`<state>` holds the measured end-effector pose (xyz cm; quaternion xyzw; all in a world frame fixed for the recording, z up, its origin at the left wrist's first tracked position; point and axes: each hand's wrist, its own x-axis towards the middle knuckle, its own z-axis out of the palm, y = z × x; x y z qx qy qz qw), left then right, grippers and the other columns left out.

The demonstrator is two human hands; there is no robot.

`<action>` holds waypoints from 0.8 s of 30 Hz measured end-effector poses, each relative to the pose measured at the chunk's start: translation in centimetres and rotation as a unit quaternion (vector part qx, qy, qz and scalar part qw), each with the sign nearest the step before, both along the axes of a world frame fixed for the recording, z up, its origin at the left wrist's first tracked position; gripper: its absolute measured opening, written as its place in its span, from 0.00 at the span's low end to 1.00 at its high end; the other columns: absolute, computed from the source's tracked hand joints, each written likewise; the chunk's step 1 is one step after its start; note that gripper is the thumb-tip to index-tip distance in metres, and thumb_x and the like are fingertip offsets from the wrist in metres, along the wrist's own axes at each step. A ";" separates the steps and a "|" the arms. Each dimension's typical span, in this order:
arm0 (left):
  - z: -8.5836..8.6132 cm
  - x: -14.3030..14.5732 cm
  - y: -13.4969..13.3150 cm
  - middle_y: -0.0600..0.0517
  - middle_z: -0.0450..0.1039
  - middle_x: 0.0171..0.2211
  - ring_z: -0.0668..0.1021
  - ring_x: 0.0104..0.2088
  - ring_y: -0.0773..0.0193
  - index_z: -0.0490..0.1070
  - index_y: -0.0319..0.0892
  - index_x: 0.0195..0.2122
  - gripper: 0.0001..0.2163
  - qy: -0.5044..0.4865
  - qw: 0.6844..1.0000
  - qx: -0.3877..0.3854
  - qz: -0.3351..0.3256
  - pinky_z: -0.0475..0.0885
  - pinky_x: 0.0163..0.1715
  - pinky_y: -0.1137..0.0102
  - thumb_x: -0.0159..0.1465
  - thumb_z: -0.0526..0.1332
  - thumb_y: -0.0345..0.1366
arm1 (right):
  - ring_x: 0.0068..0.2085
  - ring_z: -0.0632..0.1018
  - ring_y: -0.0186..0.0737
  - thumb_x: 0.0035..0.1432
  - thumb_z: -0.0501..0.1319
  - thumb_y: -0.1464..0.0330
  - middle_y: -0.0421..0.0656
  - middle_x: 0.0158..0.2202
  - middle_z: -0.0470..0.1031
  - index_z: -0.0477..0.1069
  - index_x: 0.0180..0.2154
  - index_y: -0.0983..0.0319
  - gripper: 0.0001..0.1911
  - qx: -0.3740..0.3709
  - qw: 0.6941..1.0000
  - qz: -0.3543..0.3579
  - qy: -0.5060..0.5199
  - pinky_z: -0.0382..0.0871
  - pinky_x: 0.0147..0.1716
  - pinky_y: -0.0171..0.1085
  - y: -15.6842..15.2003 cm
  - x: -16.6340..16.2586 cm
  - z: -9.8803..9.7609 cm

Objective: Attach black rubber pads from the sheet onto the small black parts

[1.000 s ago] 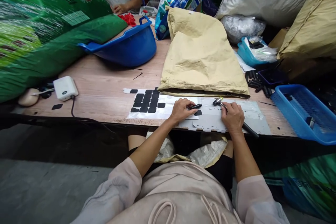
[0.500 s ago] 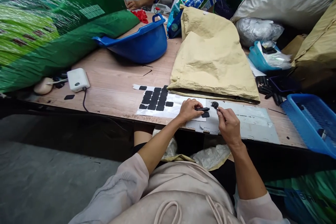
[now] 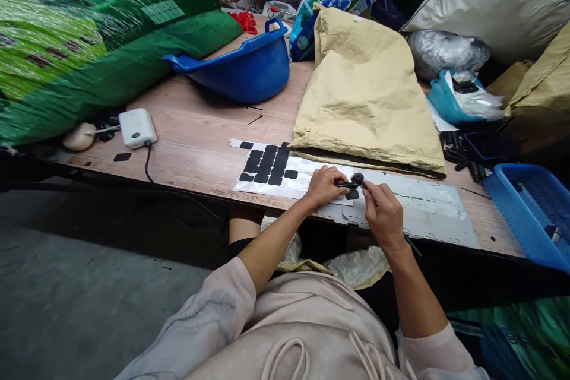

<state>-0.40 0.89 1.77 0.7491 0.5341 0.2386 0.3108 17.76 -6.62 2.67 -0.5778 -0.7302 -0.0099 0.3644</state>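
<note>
the right hand [image 3: 383, 214] pinches one small hammer [image 3: 357, 178] just behind its round head; the long axis runs slantwise under the palm, head pointing away and left, handle end showing near the bench [image 3: 196, 130] edge. the left hand [image 3: 325, 185] grips one slim black piece [image 3: 346, 184], its long axis running sideways, free end pointing right at the hammer head; whether they touch, i cannot tell. both are above one grey board [image 3: 427, 202]. one dark patch [image 3: 352, 195] lies just below the slim black piece. leftward, one white sheet [image 3: 296, 186] carries three columns of dark patches, too crowded to count surely. beyond are one tan sack [image 3: 360, 95] and one blue basin [image 3: 240, 74]; at right, one blue basket [image 3: 519, 208].
</note>
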 end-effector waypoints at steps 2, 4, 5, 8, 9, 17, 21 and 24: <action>-0.1 0.0 0.0 0.54 0.79 0.36 0.75 0.44 0.58 0.84 0.48 0.39 0.08 -0.002 1.000 0.000 -0.001 0.68 0.52 0.62 0.58 0.74 0.37 | 0.40 0.79 0.39 0.74 0.53 0.64 0.46 0.40 0.79 0.78 0.55 0.58 0.17 0.009 1.000 -0.009 0.011 0.72 0.40 0.36 -0.1 0.2 0.2; -0.2 -0.1 0.1 0.53 0.79 0.36 0.75 0.43 0.58 0.84 0.48 0.39 0.08 -0.002 1.000 0.002 0.001 0.68 0.51 0.62 0.58 0.74 0.37 | 0.40 0.79 0.39 0.73 0.53 0.65 0.46 0.39 0.78 0.78 0.54 0.58 0.17 0.006 1.000 -0.010 0.008 0.72 0.39 0.36 -0.2 0.3 0.2; -0.2 -0.1 0.1 0.53 0.79 0.36 0.75 0.43 0.58 0.84 0.48 0.39 0.08 -0.002 1.000 0.005 0.001 0.68 0.51 0.62 0.57 0.74 0.37 | 0.40 0.79 0.39 0.73 0.53 0.65 0.46 0.39 0.78 0.78 0.54 0.58 0.17 0.002 1.000 -0.010 0.002 0.72 0.39 0.36 -0.3 0.3 0.1; -0.4 0.0 0.1 0.53 0.80 0.36 0.76 0.43 0.57 0.84 0.48 0.39 0.08 -0.005 1.000 0.013 0.003 0.69 0.50 0.63 0.57 0.74 0.37 | 0.39 0.78 0.40 0.73 0.53 0.64 0.45 0.38 0.78 0.79 0.52 0.59 0.17 -0.004 1.000 -0.009 -0.008 0.71 0.38 0.36 -0.3 0.7 -0.2; -0.5 0.0 0.1 0.53 0.80 0.36 0.76 0.44 0.57 0.83 0.48 0.39 0.08 -0.005 1.000 0.015 0.003 0.69 0.50 0.63 0.57 0.74 0.37 | 0.39 0.78 0.40 0.73 0.53 0.64 0.45 0.37 0.78 0.79 0.52 0.59 0.17 0.001 1.000 -0.014 -0.007 0.71 0.37 0.36 -0.3 0.9 -0.2; -0.3 0.2 -0.4 0.53 0.79 0.36 0.76 0.44 0.56 0.82 0.46 0.37 0.07 0.010 0.999 0.029 0.007 0.69 0.50 0.61 0.58 0.72 0.37 | 0.39 0.75 0.42 0.70 0.56 0.63 0.45 0.38 0.79 0.81 0.49 0.57 0.16 0.007 0.988 -0.127 -0.093 0.65 0.37 0.37 2.1 7.1 -1.1; -0.4 0.4 -0.3 0.52 0.79 0.36 0.76 0.44 0.54 0.82 0.46 0.37 0.06 0.027 0.999 0.036 0.003 0.69 0.50 0.60 0.59 0.73 0.39 | 0.38 0.72 0.44 0.68 0.57 0.64 0.46 0.36 0.78 0.82 0.45 0.58 0.15 0.002 0.981 -0.133 -0.143 0.64 0.41 0.40 3.6 9.9 -2.8; -0.5 0.3 -0.1 0.51 0.80 0.36 0.76 0.44 0.55 0.82 0.46 0.37 0.06 0.031 0.998 0.046 -0.003 0.69 0.50 0.60 0.60 0.72 0.39 | 0.39 0.71 0.44 0.67 0.57 0.63 0.46 0.36 0.77 0.82 0.45 0.58 0.15 0.014 0.981 -0.130 -0.144 0.64 0.42 0.41 4.1 10.6 -3.7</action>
